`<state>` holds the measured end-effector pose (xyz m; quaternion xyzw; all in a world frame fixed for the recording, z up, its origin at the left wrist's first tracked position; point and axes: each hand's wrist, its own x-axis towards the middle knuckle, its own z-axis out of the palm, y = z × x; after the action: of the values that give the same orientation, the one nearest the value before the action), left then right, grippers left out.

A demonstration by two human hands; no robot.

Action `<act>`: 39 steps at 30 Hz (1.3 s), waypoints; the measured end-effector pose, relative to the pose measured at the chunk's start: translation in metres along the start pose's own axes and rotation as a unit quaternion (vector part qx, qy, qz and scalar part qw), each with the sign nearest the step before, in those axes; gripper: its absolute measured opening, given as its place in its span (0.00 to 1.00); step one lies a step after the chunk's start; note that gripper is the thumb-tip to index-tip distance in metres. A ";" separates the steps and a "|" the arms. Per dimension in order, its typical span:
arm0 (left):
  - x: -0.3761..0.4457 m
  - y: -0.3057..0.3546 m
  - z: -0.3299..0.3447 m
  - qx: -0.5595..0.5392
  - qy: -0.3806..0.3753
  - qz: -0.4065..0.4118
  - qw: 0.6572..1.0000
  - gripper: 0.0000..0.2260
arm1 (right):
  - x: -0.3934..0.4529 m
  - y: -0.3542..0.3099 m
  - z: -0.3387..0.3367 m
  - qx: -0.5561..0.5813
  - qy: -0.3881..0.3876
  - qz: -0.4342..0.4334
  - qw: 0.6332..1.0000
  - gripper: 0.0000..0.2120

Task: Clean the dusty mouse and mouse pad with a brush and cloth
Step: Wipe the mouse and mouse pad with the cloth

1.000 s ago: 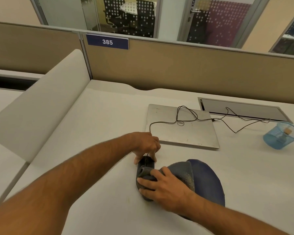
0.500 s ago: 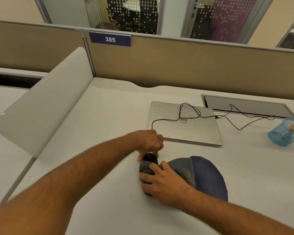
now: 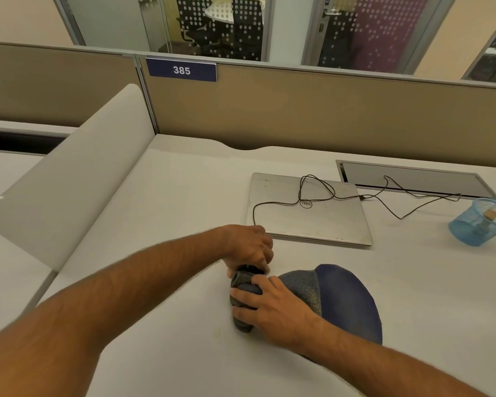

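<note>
A black wired mouse (image 3: 248, 267) lies on the white desk, mostly wrapped in a grey cloth (image 3: 301, 285). My left hand (image 3: 248, 245) grips the mouse's front end from above. My right hand (image 3: 269, 308) presses the cloth down over the mouse's body. The cloth trails right onto a dark blue oval mouse pad (image 3: 352, 302). The mouse's cable (image 3: 301, 193) loops back over the laptop. A brush (image 3: 486, 222) stands in a blue mesh cup (image 3: 470, 233) at the far right.
A closed silver laptop (image 3: 321, 222) lies just behind the hands. A grey cable flap (image 3: 413, 179) is set in the desk at the back right. A white curved divider (image 3: 69, 179) stands on the left, a beige partition (image 3: 298, 110) behind.
My right hand has rubbed the cloth forward along the mouse, which is now nearly covered. My left hand keeps its hold on the front. The view has shifted slightly.
</note>
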<state>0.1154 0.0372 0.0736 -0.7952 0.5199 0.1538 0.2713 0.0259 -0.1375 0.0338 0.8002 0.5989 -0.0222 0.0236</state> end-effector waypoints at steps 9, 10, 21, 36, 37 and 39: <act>0.005 -0.007 0.000 -0.002 -0.002 0.019 1.000 0.22 | 0.005 0.015 -0.012 0.023 0.016 0.037 0.999 0.27; 0.006 -0.007 0.001 -0.006 -0.007 0.015 1.000 0.21 | 0.004 0.020 -0.016 0.028 0.022 0.059 0.998 0.28; 0.005 -0.008 0.001 -0.012 0.006 0.016 1.000 0.28 | 0.002 0.004 -0.009 0.016 -0.013 -0.024 1.000 0.24; 0.005 -0.007 -0.002 -0.055 -0.021 -0.008 0.998 0.30 | -0.011 0.028 -0.016 0.059 0.021 0.098 0.993 0.29; 0.004 -0.006 -0.003 -0.054 -0.018 -0.007 0.998 0.30 | -0.014 0.024 -0.014 0.060 0.025 0.086 0.994 0.28; 0.002 -0.005 -0.005 -0.047 -0.009 0.000 0.999 0.30 | -0.021 0.011 -0.009 0.051 0.006 0.037 0.998 0.27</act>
<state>0.1212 0.0343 0.0776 -0.8056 0.5100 0.1848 0.2383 0.0309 -0.1601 0.0442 0.8220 0.5671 -0.0471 -0.0202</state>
